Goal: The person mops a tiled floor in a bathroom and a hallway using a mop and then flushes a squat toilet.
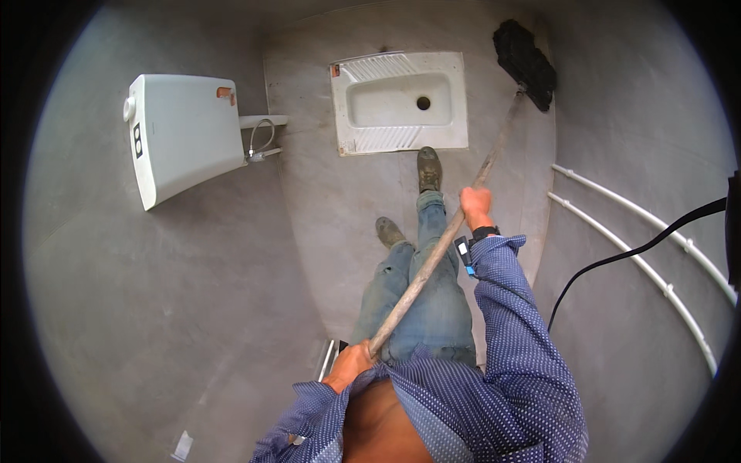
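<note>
Visibly mottled pole [427,272] in grip of left hand [351,365] and right hand [475,205], its black head [526,63] perhaps bristly.

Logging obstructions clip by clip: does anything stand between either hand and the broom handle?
Nothing visible does. The left hand and right hand are both closed around the broom handle, and its stretch between the right hand and the black broom head shows uncovered.

**Right hand [476,204] forward, left hand [352,366] low by the waist**

Both hands are curled into closed grips. The right arm [515,316] reaches out ahead of the torso [380,423], its wrist [485,231] well in front of the body. The left forearm [312,403] lies close to the torso, angled inward. The right foot [429,170] is ahead of the left foot [390,232], toes pointing forward.
</note>
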